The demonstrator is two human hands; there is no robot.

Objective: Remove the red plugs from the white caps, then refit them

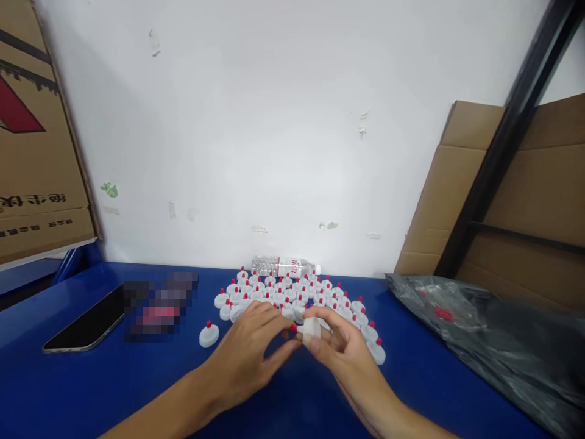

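Observation:
Between my right hand's (354, 353) thumb and fingers is a small white plastic nozzle cap (312, 329), turned on its side with its spout toward the left. My left hand (247, 347) has its fingertips closed around the small red tip (293, 328) at the end of that spout. Just beyond my hands stand several similar white nozzle caps (376, 352) with red tips, packed close together and upright on the blue table (159, 390). One more white nozzle cap (209, 335) stands apart, left of my left hand.
A clear plastic bottle (286, 266) lies behind the caps against the white wall. On the left are a black phone (89, 320) and a blurred-out item (159, 308). Dark plastic sheeting (493, 341) covers the right side, with a clear bag of red pieces (443, 313) on it.

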